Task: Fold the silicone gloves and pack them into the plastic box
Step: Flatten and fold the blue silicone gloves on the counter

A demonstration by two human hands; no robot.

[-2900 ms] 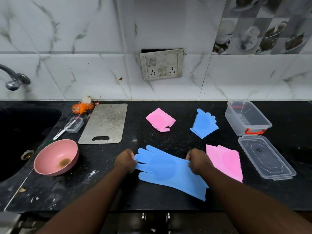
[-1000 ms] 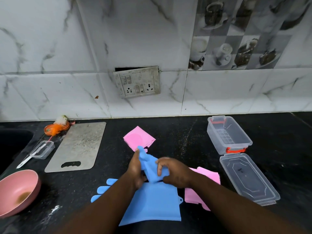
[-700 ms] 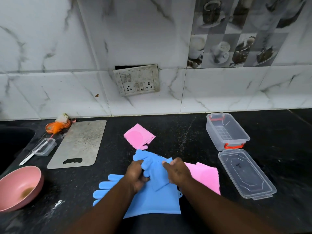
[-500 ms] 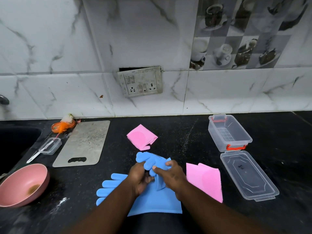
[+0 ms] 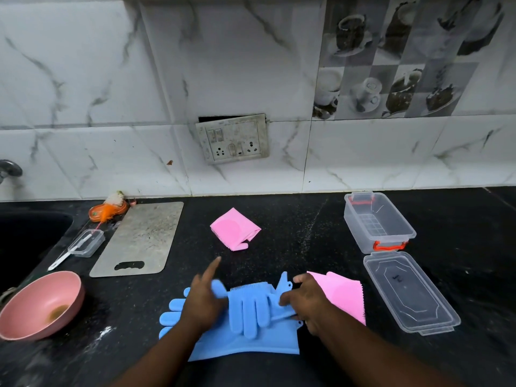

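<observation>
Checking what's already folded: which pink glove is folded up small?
The far pink glove, lying alone near the cutting board. The near pink glove lies larger beside the right hand.

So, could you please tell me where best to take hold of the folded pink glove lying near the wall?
Pinch the folded pink glove at its right corner, coming from the right and above. The layers seem to meet there, so a pinch should keep the fold shut; the bristled left edge looks harder to grip.

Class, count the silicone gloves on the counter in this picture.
4: two blue stacked under the hands, one pink folded behind, one pink beside the right hand.
</observation>
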